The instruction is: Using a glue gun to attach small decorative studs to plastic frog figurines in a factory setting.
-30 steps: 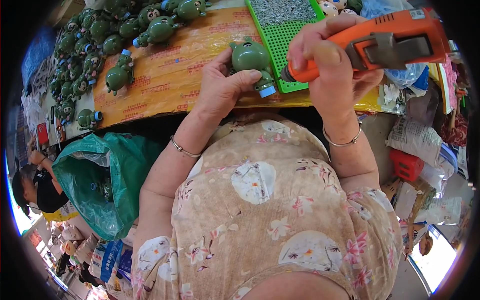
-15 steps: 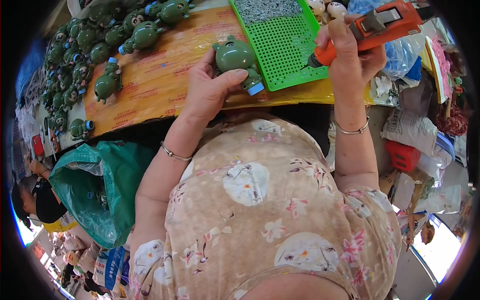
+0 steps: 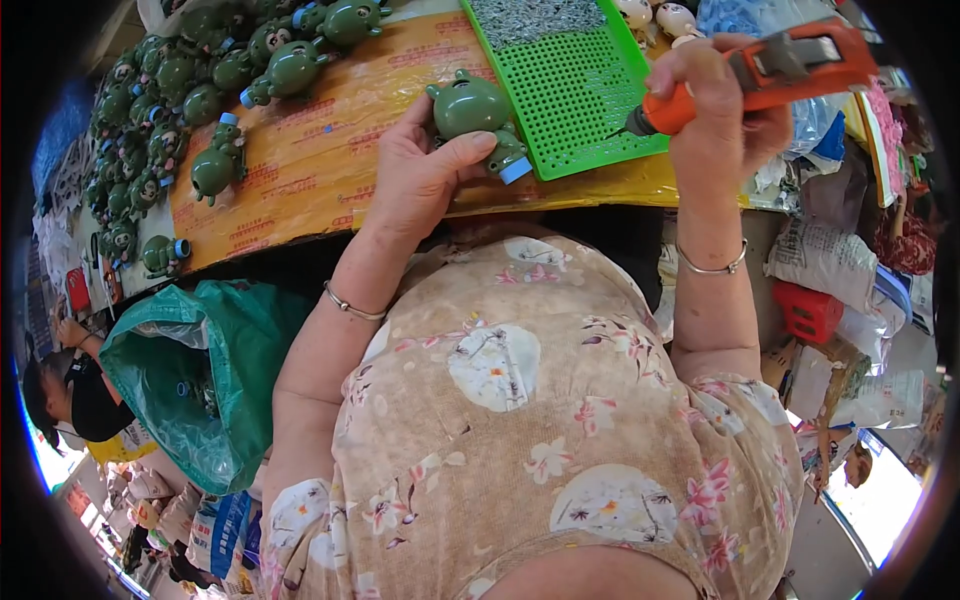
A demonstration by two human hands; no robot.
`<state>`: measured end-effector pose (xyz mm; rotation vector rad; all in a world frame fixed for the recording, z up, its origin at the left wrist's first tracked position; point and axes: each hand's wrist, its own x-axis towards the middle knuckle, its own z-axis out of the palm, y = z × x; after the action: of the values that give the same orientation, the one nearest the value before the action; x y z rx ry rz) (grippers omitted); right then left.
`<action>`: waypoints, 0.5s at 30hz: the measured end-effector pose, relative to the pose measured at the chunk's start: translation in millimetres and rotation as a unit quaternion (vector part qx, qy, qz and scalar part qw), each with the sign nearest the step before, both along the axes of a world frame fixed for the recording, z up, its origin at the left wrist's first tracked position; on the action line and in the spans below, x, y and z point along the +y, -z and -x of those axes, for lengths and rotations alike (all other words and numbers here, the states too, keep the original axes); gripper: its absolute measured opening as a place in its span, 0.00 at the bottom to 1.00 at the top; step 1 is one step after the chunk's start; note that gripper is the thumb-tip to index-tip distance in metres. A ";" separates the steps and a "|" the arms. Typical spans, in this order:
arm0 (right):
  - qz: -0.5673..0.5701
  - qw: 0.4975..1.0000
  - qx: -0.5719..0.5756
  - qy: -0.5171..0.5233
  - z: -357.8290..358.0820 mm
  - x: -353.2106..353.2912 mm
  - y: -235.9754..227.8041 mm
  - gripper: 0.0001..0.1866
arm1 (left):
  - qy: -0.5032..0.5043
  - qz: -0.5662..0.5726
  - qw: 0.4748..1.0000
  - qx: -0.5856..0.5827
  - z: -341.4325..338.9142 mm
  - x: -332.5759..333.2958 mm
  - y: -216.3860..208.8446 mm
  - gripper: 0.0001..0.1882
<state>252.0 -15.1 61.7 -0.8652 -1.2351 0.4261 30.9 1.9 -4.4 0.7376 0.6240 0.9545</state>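
Observation:
My left hand is closed round a glossy green plastic animal-shaped toy with a pale blue cap at its lower end, thumb across its body. An orange power screwdriver is gripped in my right hand. Its dark, thin tip points left and down over the perforated part of a bright green tray. The tray's far end holds a heap of small silvery screws. The toy sits just left of the tray's near left corner, apart from the screwdriver tip.
Many similar green toys are piled at the table's left, and a single one lies nearer. A green sack with an open mouth hangs below the table edge. White round pieces lie beyond the tray. Another person is at far left.
My right hand has moved the screwdriver slightly right, and the tool's back end has swung downward. The toy in my left hand stays almost where it was.

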 end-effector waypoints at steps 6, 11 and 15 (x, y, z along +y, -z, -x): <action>-0.019 0.965 0.152 -0.214 15.6 -10.3 -25.3 0.14 | -0.007 -0.033 0.998 0.044 -3.2 -0.9 -1.5 0.23; 0.004 0.961 0.089 -0.261 54.9 -13.6 -27.3 0.23 | -0.010 -0.038 0.998 0.047 -3.5 -1.6 -2.3 0.21; 0.025 0.966 0.080 -0.246 65.0 -9.5 -16.9 0.26 | -0.012 -0.030 0.997 0.067 -2.9 -2.5 -0.1 0.21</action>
<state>187.1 -24.6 78.6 -0.5442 -1.2864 0.9116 33.8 -0.6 -4.2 0.8544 0.7246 0.9539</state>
